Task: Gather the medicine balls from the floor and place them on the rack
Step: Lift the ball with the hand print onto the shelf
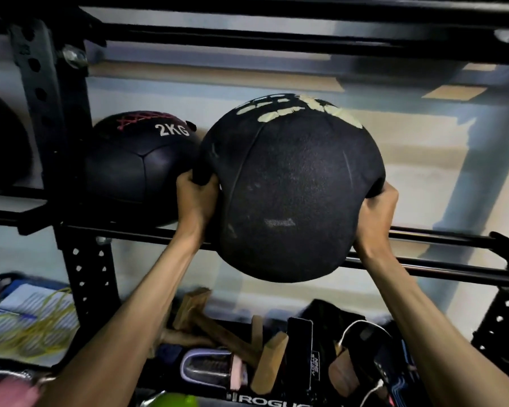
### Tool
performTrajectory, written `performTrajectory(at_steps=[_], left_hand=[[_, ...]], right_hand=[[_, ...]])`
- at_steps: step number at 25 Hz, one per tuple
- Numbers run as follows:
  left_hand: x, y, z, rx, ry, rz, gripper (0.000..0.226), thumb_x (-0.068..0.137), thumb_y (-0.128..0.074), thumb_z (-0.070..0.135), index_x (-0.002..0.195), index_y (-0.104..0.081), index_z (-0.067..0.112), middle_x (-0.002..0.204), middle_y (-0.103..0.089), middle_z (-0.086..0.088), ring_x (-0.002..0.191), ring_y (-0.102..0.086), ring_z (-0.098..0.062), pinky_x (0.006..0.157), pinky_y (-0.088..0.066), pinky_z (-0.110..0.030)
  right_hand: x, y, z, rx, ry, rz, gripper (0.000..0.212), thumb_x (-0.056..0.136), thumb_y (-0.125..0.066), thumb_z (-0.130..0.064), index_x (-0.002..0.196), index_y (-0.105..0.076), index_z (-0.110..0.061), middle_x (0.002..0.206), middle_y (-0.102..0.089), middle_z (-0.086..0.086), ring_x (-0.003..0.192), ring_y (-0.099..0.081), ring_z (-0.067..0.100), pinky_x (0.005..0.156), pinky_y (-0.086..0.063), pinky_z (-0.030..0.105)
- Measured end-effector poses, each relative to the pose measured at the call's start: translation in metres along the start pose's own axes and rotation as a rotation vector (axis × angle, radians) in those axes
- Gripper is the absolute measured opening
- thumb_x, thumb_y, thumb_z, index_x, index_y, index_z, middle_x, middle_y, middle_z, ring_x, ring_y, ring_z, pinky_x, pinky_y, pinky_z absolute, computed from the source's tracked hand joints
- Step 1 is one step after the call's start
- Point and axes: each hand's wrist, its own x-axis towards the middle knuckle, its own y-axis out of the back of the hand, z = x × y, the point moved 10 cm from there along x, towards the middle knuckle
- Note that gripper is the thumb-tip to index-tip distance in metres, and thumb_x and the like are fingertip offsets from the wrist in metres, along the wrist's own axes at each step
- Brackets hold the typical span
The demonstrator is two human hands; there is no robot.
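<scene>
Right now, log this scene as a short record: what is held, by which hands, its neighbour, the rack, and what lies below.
held: large black medicine ball, worn pale print on top
hands: left hand grips its left side; right hand grips its lower right side
position: in front of the rack rails; whether it rests on them cannot be told
neighbour: 2KG ball on the rails, just left of the held ball
below: wooden blocks and yellow cord, lower down
</scene>
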Motion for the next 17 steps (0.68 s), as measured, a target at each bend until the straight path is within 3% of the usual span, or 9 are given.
performTrajectory(at_steps=[4, 7, 11, 13, 15, 17], left_hand=[[0.007, -0.014, 0.002, 0.002, -0.056, -0.034, 0.036, 0.090, -0.058, 0.002, 0.059, -0.048, 0.016, 0.043, -0.051, 0.016, 0.047, -0.042, 0.003, 0.048, -0.034, -0.021], [0.011, -0.019, 0.004, -0.012, -0.075, -0.035, 0.024, 0.077, -0.058, 0.017, 0.055, -0.048, 0.020, 0.045, -0.049, 0.014, 0.051, -0.041, -0.002, 0.050, -0.032, -0.024], [0.022, -0.019, -0.008, 0.040, -0.041, -0.015, 0.035, 0.088, -0.060, 0.005, 0.057, -0.053, 0.019, 0.054, -0.052, 0.008, 0.054, -0.046, -0.009, 0.058, -0.037, -0.029], [0.026, -0.016, -0.014, 0.099, -0.047, 0.006, 0.025, 0.092, -0.059, 0.007, 0.068, -0.058, 0.015, 0.063, -0.057, 0.002, 0.058, -0.051, -0.008, 0.065, -0.041, -0.033], [0.022, -0.009, -0.015, 0.134, -0.088, 0.022, 0.010, 0.094, -0.060, 0.021, 0.094, -0.061, 0.011, 0.084, -0.065, -0.002, 0.075, -0.061, -0.005, 0.077, -0.049, -0.036], [0.010, 0.001, 0.005, 0.272, -0.311, 0.061, 0.037, 0.092, -0.062, 0.021, 0.127, -0.051, 0.012, 0.120, -0.061, -0.005, 0.111, -0.060, -0.012, 0.100, -0.048, -0.038]], right_hand=[[0.012, 0.000, 0.018, 0.042, -0.017, -0.004, 0.051, 0.085, -0.053, 0.016, 0.059, -0.030, -0.022, 0.046, -0.032, -0.020, 0.051, -0.026, -0.001, 0.047, -0.023, 0.015], [0.017, -0.003, 0.026, 0.052, -0.040, 0.006, 0.050, 0.086, -0.053, 0.014, 0.059, -0.029, -0.021, 0.045, -0.031, -0.019, 0.048, -0.026, 0.000, 0.046, -0.023, 0.015], [0.029, -0.011, 0.035, -0.005, -0.104, -0.023, 0.052, 0.088, -0.053, 0.010, 0.059, -0.025, -0.023, 0.040, -0.027, -0.017, 0.041, -0.025, 0.004, 0.041, -0.021, 0.014], [0.036, -0.019, 0.037, -0.023, -0.134, -0.053, 0.050, 0.090, -0.052, 0.008, 0.058, -0.026, -0.022, 0.036, -0.027, -0.016, 0.036, -0.027, 0.005, 0.038, -0.022, 0.013], [0.045, -0.030, 0.041, -0.053, -0.170, -0.090, 0.050, 0.092, -0.053, 0.005, 0.057, -0.027, -0.020, 0.033, -0.027, -0.016, 0.032, -0.028, 0.006, 0.036, -0.023, 0.014], [0.057, -0.043, 0.049, -0.091, -0.186, -0.142, 0.050, 0.091, -0.057, 0.000, 0.055, -0.028, -0.020, 0.036, -0.027, -0.015, 0.033, -0.026, 0.006, 0.039, -0.024, 0.019]])
